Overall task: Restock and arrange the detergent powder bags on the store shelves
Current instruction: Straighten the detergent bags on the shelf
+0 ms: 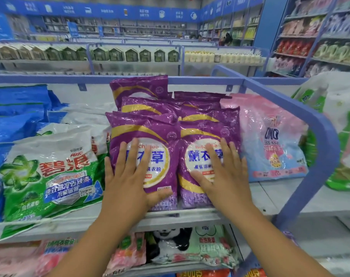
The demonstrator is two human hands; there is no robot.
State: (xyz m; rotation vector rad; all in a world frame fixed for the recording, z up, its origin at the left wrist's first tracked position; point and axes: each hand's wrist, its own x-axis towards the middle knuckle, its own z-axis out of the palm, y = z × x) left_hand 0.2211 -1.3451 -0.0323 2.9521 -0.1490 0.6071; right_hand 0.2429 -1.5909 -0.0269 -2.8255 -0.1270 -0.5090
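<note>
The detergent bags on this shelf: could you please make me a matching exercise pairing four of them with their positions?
Things:
1. green Ariel bag
2. pink OMO bag
3. left front purple bag
4. right front purple bag

Places:
A. under the right hand
B. far right of the purple stacks
C. under the left hand
D. left of the purple stacks

Pairs: 1-D, 2-B, 3-C, 4-A

"ARIEL" and "碧浪" stand on the green bag (50,176); "OMO" on the pink bag (274,140).

A panda-print pack (171,242) lies on the lower shelf (170,266).
</note>
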